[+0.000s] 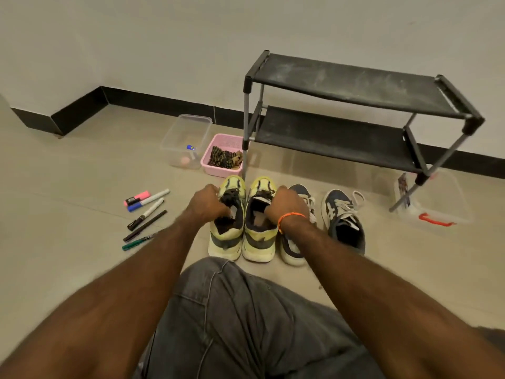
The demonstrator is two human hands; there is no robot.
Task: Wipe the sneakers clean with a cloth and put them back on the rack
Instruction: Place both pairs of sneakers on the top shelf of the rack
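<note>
A knee in grey jeans [246, 318] fills the bottom centre of the frame, with both forearms reaching up past it. At frame centre, the left hand [209, 205] is curled over the tongue and laces of the left yellow sneaker [226, 239], and the right hand [287, 205], an orange band at its wrist, is curled into the collar of the right yellow sneaker [259, 242]. Both shoes stand side by side on the floor, touching. Just right of them a pair of navy and white sneakers [343, 220] is seen, one partly hidden by the right forearm. The black two-shelf rack [355, 86] stands in the upper right. A dark patterned cloth [225, 158] lies in a pink basket [216, 142] above the yellow shoes, beside a clear box [185, 140]. Markers and pens [146, 214] are scattered at centre left.
</note>
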